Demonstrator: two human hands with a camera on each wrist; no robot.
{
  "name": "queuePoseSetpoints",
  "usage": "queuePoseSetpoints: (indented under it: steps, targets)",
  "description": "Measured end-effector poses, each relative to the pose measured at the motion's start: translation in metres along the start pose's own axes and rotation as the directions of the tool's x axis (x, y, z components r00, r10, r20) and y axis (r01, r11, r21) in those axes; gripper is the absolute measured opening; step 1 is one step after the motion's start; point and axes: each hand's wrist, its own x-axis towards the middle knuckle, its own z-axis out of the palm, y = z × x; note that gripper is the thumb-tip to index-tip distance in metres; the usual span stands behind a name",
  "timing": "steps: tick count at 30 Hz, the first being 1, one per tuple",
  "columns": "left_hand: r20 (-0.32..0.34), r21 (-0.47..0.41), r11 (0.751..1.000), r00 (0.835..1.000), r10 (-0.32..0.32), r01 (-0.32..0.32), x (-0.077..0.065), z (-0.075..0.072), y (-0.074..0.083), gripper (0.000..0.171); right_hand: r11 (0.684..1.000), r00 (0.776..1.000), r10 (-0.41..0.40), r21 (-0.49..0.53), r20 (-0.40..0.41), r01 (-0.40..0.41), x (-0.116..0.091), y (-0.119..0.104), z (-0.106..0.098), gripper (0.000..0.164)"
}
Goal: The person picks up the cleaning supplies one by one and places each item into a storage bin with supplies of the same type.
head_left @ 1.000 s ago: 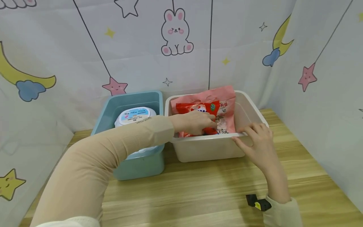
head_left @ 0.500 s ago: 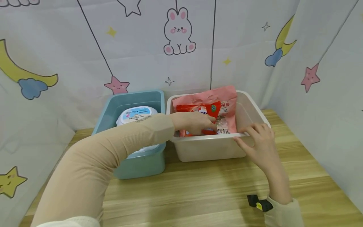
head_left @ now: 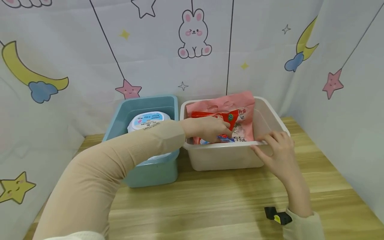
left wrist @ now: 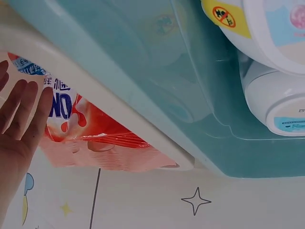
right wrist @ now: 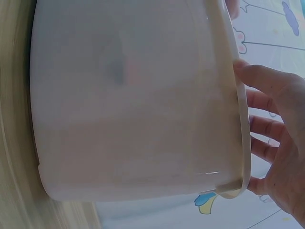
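Observation:
A white bin (head_left: 225,158) holds a pink bag (head_left: 247,118) standing against its back wall and a red detergent bag (head_left: 233,117) in front. Over the bin's left half reaches my left hand (head_left: 208,128), lying across the red bag and hiding part of it. In the left wrist view its fingers (left wrist: 38,112) look straight and slightly spread before the bag; contact is hard to judge. At the bin's front right corner, my right hand (head_left: 279,155) grips the rim. The right wrist view has the thumb (right wrist: 264,78) outside the rim and the other fingers inside.
A blue-green bin (head_left: 153,175) stands left of the white one, close beside it. Inside it are white containers with blue labels, such as the white tub (head_left: 150,120). Both bins rest on a wooden table (head_left: 210,206) before a patterned curtain (head_left: 162,50).
The red bag has tipped under my left hand: less of its logo shows and its blue lower part now appears. My right hand keeps its grip on the rim. The head view has shifted slightly.

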Motion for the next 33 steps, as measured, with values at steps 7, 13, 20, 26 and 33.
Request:
queuePoseSetpoints:
  steps: [7, 13, 20, 26, 33]
  targets:
    - [-0.073, 0.074, 0.997, 0.997, -0.029, 0.035, 0.0, -0.005, 0.015, 0.038, 0.999, 0.999, -0.037, -0.033, 0.023, 0.038, -0.002, 0.007, -0.014, 0.027]
    - [-0.174, 0.091, 0.986, 0.977, -0.121, 0.139, -0.007, -0.003, 0.025, 0.033, 0.996, 0.987, -0.027, -0.084, 0.158, 0.04, 0.005, 0.008, -0.026, 0.026]
    - [-0.243, 0.0, 0.968, 0.939, -0.244, 0.252, -0.018, 0.004, 0.035, 0.032, 0.989, 0.962, -0.014, -0.136, 0.271, 0.052, 0.014, 0.007, -0.033, 0.022]
    - [-0.27, -0.075, 0.953, 0.914, -0.301, 0.292, -0.031, 0.003, 0.039, 0.034, 0.985, 0.944, -0.026, -0.155, 0.33, 0.081, 0.026, 0.005, -0.035, 0.026]
    - [-0.315, -0.184, 0.933, 0.881, -0.354, 0.309, -0.042, -0.003, 0.043, 0.031, 0.981, 0.932, -0.048, -0.158, 0.36, 0.112, 0.033, 0.001, -0.037, 0.032]
